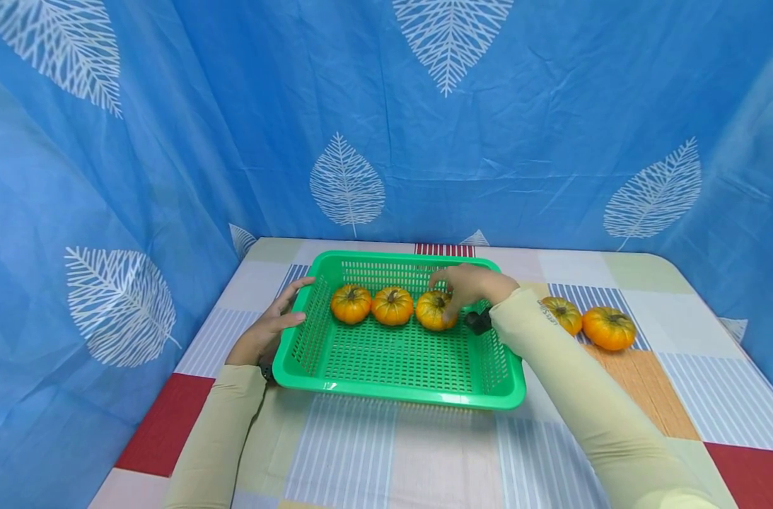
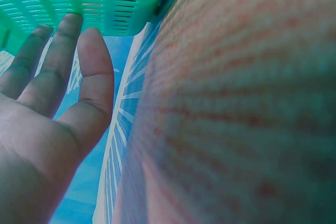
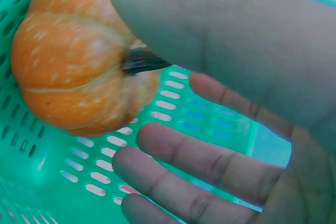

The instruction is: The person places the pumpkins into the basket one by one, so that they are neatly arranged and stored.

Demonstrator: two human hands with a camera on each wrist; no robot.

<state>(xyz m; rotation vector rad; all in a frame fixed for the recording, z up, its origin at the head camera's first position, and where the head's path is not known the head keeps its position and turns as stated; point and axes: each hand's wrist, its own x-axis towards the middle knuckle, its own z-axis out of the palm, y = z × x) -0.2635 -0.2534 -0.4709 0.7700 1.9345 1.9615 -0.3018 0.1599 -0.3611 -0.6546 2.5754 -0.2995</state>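
Note:
A green plastic basket (image 1: 399,394) with slotted walls stands on the table. Inside, three small orange pumpkins form a row along the back: a left one (image 1: 351,305), a middle one (image 1: 392,307) and a right one (image 1: 432,312). My right hand (image 1: 472,284) reaches over the basket's right side to the right pumpkin. In the right wrist view, its thumb (image 3: 226,30) crosses in front of this pumpkin (image 3: 73,61) near the stem, while the other fingers extend apart from it. My left hand (image 1: 268,329), fingers spread and nearly straight, is at the basket's left wall; contact is unclear.
Two more pumpkins, one (image 1: 561,315) partly behind my right sleeve and another (image 1: 609,328), lie on the table right of the basket. A patchwork cloth (image 1: 443,452) covers the table. Blue curtains (image 1: 520,141) with white leaf prints hang behind and at the sides.

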